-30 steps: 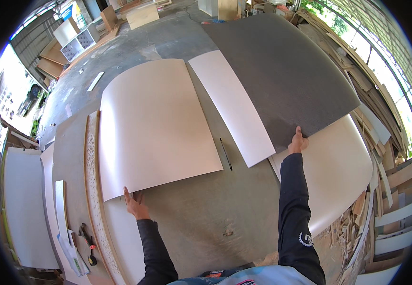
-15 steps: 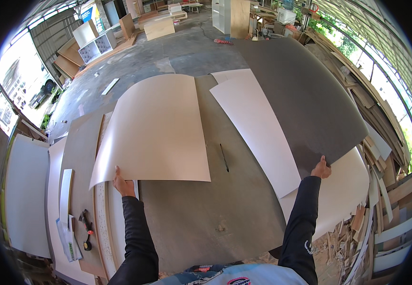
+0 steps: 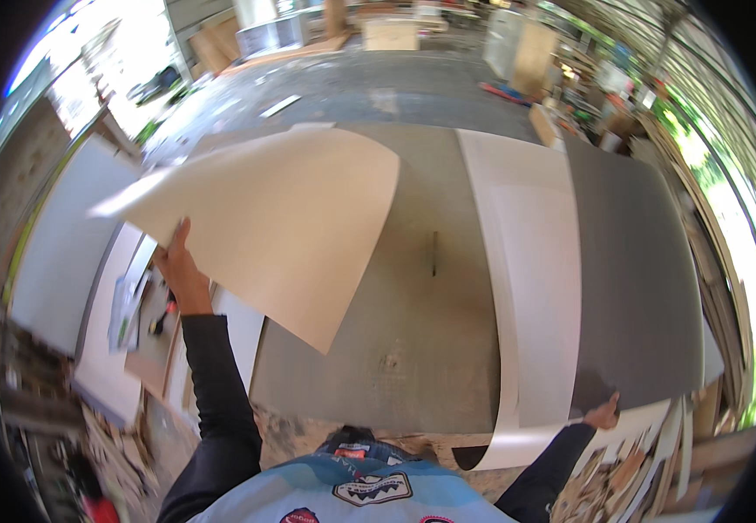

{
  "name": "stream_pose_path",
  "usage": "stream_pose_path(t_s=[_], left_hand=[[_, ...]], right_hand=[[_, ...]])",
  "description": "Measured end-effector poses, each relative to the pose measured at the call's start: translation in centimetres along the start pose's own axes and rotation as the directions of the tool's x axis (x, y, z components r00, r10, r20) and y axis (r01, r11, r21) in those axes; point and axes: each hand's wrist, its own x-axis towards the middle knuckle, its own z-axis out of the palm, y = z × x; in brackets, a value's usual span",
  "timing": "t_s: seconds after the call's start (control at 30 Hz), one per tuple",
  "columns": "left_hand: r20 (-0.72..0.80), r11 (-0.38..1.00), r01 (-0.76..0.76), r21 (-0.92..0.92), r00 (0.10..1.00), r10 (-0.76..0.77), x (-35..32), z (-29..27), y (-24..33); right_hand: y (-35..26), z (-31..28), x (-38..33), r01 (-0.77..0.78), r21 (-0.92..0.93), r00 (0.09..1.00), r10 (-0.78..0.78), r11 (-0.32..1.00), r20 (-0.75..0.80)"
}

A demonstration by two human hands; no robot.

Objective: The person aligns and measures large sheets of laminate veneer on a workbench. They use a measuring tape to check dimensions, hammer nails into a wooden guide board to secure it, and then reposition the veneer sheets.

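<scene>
My left hand grips the near edge of a thin, flexible beige sheet, thumb on top and fingers beneath. The sheet is lifted and bowed, its near corner hanging over a large grey-brown board. At the right, my right hand pinches the near edge of a dark grey sheet, with its lower fingers partly hidden. Between the two lies a long white sheet, its near end curling past the board's edge. A slim dark pen or pencil rests on the board.
Left of the board are a blurred tool and a pale panel leaning beyond. Wood offcuts pile up at the near right, and long boards line the right side. Cabinets stand on the far floor.
My left hand has raised the beige sheet and swung it left, so it now tilts and bends. The dark grey sheet lies lower and farther right with my right hand. The view has shifted.
</scene>
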Motion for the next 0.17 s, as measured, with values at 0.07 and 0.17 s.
stream_pose_path(t_s=[0.07, 0.17], left_hand=[[0.039, 0.934, -0.21, 0.29, 0.977, 0.207, -2.1, -5.8, 6.8], [0.02, 0.914, -0.23, 0.336, 0.971, 0.237, -8.3, -11.0, 15.2]], right_hand=[[0.7, 1.0, -3.9, -0.128, 0.19, 0.986, 0.105, 0.973, 0.126], [0.7, 1.4, -1.5, -0.238, 0.233, 0.873, 0.103, 0.943, 0.477]])
